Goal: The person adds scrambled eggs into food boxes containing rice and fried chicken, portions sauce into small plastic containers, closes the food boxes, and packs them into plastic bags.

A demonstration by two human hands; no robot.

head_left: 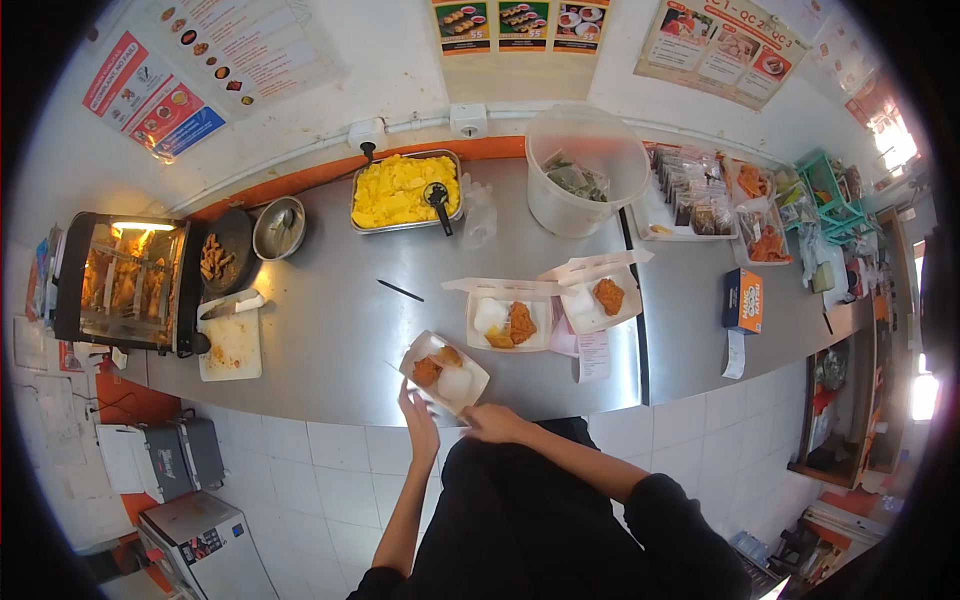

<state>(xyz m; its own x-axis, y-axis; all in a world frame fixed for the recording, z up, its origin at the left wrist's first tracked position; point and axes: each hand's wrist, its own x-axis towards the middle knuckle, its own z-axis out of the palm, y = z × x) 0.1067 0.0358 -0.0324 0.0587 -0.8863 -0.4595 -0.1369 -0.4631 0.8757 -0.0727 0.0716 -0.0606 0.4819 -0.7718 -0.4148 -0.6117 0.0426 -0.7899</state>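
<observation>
At the counter's front edge sits an open paper box (pixel 467 397) with fried chicken (pixel 427 373) and a white mound of rice (pixel 455 383). Against the box's left side is my left hand (pixel 420 425), its fingers stretched out. My right hand (pixel 492 424) is closed at the box's lower right corner, with its fingertips partly hidden. Farther right stand two more open boxes, one (pixel 508 318) with rice, fried chicken and a yellow piece, the other (pixel 600 300) with rice and chicken. A paper receipt (pixel 593 357) lies in front of them.
Along the back are a tray of yellow food (pixel 405 190) with a black-handled scoop, and a large clear tub (pixel 585 175). A cutting board (pixel 231 345) with a knife, a metal bowl (pixel 280 228) and a lit warmer (pixel 130 280) stand left. An orange-and-blue box (pixel 742 300) is right.
</observation>
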